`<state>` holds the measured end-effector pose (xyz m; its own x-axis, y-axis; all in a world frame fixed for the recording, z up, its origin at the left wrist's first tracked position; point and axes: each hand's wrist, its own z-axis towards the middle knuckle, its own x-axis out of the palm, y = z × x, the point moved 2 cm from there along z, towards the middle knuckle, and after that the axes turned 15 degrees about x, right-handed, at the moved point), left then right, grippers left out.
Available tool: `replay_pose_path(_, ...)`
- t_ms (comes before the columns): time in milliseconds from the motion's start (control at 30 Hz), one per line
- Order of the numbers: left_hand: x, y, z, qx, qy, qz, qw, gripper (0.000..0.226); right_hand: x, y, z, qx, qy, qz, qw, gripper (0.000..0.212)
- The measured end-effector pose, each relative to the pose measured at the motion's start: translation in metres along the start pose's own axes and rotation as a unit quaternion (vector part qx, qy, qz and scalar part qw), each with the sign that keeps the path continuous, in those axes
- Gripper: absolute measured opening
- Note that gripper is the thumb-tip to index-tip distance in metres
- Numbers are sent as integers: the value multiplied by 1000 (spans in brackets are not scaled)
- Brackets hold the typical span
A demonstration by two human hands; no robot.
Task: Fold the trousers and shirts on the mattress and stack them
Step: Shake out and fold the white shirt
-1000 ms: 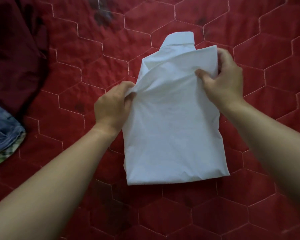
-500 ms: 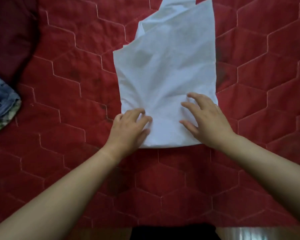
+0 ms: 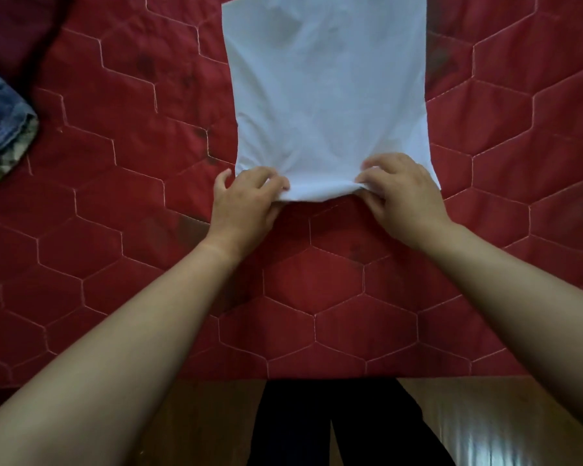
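A white shirt (image 3: 327,85), folded into a long narrow panel, lies flat on the red quilted mattress (image 3: 115,203). Its top runs out of the frame, so the collar is hidden. My left hand (image 3: 246,203) pinches the shirt's near hem at the left corner. At the right side of the same hem, my right hand (image 3: 401,196) pinches the cloth between thumb and fingers. The hem is bunched and slightly raised between the two hands.
Folded blue denim (image 3: 0,112) on a patterned cloth (image 3: 0,159) lies at the left edge. A dark maroon garment (image 3: 11,28) fills the far left corner. The mattress's near edge (image 3: 182,378) meets a wooden floor (image 3: 485,425), where my dark-trousered legs (image 3: 334,428) stand.
Both hands left the shirt's upper fold, slid down its front, and now pinch the near hem. The view has tilted down, so the collar has left the frame.
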<state>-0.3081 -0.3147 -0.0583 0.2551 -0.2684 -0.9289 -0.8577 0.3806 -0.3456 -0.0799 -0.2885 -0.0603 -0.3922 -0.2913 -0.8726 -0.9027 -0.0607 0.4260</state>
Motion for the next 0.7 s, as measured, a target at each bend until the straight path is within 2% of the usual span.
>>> replay_pose_path(100, -20, -10, -3, -1, 1, -6, 1000, 17, -16, 8, -10, 12, 23, -2, 1000, 15)
replay_pose_path(200, -49, -28, -23, 52, 1, -56, 997, 14, -47, 19, -39, -11, 54, -5, 998, 13)
replay_pose_path(300, -87, -46, -43, 77, -11, -86, 993, 23, -87, 32, -62, -40, 60, 1, 997, 18)
replay_pose_path(400, -120, -48, -33, 79, -36, -95, 992, 30, -121, 46, -49, -53, 36, -9, 998, 21)
replay_pose_path(567, -134, -1, 44, 7, -111, -95, 989, 18, -130, 51, 48, -51, -58, -33, 996, 21)
replay_pose_path(700, -109, 39, 106, -91, -164, -57, 981, 31, -102, 39, 111, 52, -136, -63, 987, 35)
